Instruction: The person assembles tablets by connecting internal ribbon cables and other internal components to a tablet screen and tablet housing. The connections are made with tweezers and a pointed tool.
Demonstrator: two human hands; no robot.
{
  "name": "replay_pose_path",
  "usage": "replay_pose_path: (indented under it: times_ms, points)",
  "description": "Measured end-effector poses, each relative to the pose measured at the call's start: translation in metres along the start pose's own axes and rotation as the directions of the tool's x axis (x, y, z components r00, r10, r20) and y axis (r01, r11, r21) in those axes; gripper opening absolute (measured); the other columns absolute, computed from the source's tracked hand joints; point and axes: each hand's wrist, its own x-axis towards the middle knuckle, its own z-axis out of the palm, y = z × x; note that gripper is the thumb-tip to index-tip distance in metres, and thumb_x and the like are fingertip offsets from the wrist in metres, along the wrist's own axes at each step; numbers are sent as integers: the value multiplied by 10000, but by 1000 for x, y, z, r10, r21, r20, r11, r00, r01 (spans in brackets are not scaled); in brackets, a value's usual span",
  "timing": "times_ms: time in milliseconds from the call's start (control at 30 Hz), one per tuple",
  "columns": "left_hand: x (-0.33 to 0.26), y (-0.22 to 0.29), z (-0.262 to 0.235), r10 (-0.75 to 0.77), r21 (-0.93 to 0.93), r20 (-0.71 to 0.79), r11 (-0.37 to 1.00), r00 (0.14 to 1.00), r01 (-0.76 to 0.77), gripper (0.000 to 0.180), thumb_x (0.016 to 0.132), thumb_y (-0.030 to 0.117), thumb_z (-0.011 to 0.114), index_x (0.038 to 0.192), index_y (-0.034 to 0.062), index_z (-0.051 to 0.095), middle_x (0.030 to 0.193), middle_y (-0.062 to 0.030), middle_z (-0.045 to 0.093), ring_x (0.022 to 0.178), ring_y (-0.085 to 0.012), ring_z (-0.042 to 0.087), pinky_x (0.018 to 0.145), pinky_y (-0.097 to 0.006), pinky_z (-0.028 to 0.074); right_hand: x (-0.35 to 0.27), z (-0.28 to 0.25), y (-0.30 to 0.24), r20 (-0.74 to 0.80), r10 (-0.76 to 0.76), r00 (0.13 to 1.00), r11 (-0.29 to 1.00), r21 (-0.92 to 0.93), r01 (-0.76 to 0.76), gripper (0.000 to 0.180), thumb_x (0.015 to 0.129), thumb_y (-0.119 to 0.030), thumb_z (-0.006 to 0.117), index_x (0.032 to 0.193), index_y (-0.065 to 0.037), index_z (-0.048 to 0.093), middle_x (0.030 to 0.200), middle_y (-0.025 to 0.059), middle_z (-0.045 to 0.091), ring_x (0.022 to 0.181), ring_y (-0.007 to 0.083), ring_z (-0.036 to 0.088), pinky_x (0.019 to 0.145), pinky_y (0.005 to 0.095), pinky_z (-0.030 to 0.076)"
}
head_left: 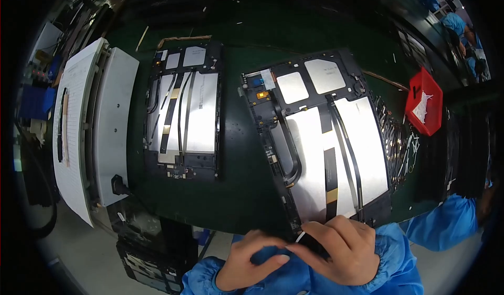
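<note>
An opened tablet [320, 137] with silver battery cells and black flat cables lies tilted on the dark green mat, its near end over the table edge. My right hand [341, 248] grips that near bottom edge, fingers curled over the frame. My left hand [249, 261] is beside it, thumb and fingers touching a small black part with a white ring at the tablet's bottom corner [300, 237]. A second opened tablet [184, 111] lies flat to the left, apart from both hands.
A grey and white machine housing [97, 132] stands at the left with a black plug. A red bin [424, 106] holding white pieces sits at the right, beside a pile of black flat cables [401, 143]. People in blue work far right.
</note>
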Motion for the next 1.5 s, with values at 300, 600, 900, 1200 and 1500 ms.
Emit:
replay_pose_path:
  times_ms: [300,600,900,1200,1500]
  points:
    - [3,15,8,88,-67,-77,993,993,-93,161,760,88,708,881,13,632,796,-109,654,781,-206,613,773,-317,448,-7,7,7,-150,-49,988,890,441,111,220,686,-79,770,882,-30,681,724,67,573,591,154,604,546,229,511]
    - [20,37,16,528,182,-65,840,846,-511,237,723,15,698,942,-22,616,846,-162,642,732,-258,614,711,-336,467,-5,-22,12,-131,-221,966,909,331,253,76,778,-19,646,849,-36,671,753,60,641,613,183,636,559,283,533]
    - [41,52,15,796,573,201,377,571,-728,228,698,36,706,906,66,620,821,-54,689,839,-220,647,884,-393,405,-14,-95,116,-853,143,502,952,-21,-306,135,861,-12,547,958,7,640,789,93,635,720,151,586,622,256,464]
    - [55,36,8,677,439,-145,697,722,-566,162,678,138,777,749,142,631,812,-38,702,1011,-237,612,1049,-441,278,-6,-98,124,-413,333,848,943,160,-293,341,854,-129,575,1163,14,564,974,102,445,883,186,470,749,252,374]
    - [79,37,-12,612,265,-65,772,788,-578,158,683,106,771,802,125,668,917,-28,692,1067,-239,578,1038,-457,276,2,-8,35,-197,-159,967,943,259,208,233,612,-44,751,839,-65,701,764,52,605,644,164,565,577,260,464]
